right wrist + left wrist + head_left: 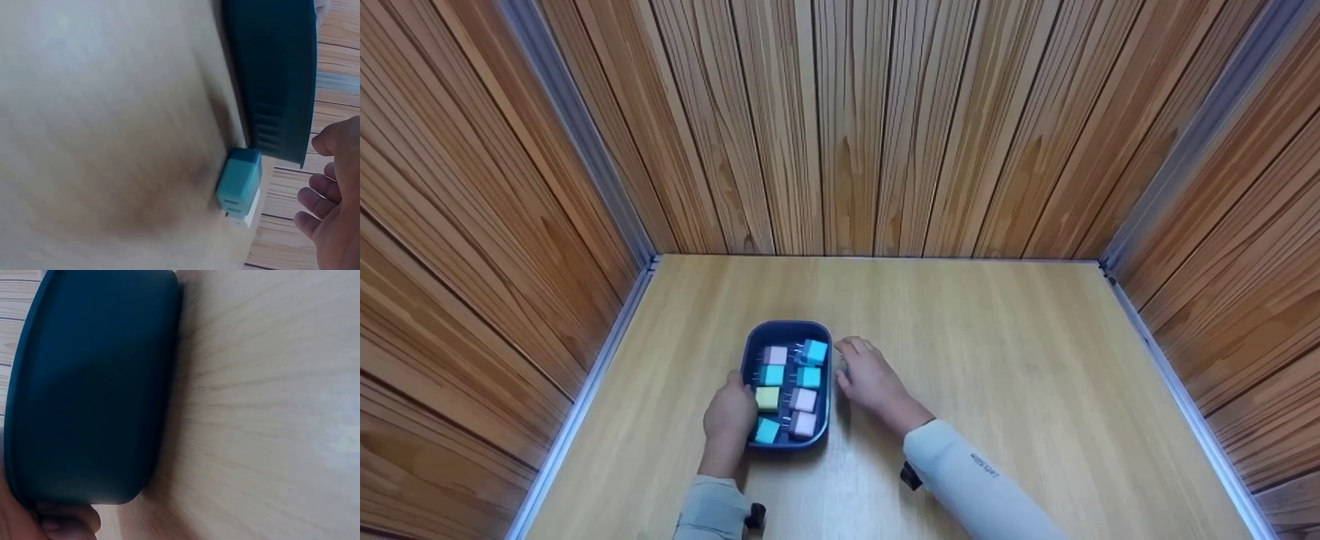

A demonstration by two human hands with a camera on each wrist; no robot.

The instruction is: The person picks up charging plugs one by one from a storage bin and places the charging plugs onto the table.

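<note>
A dark blue plastic bin (787,327) holds several charger plugs in two rough columns, among them a yellow plug (768,398), a turquoise plug (814,351) and a pink plug (804,424). My left hand (730,412) grips the bin by its left side, with curled fingers (70,520) at its end in the left wrist view. Just off the bin's right side is my right hand (874,379), fingers loosely bent and holding nothing. Below that hand, a turquoise plug (241,183) lies on the table by the bin's outer wall, with a white piece (251,211) behind it.
The light wooden table (997,352) is enclosed by wood-panelled walls (847,135) at the back and both sides. Metal strips (585,382) run along its side edges. Small dark devices (911,475) sit at both wrists.
</note>
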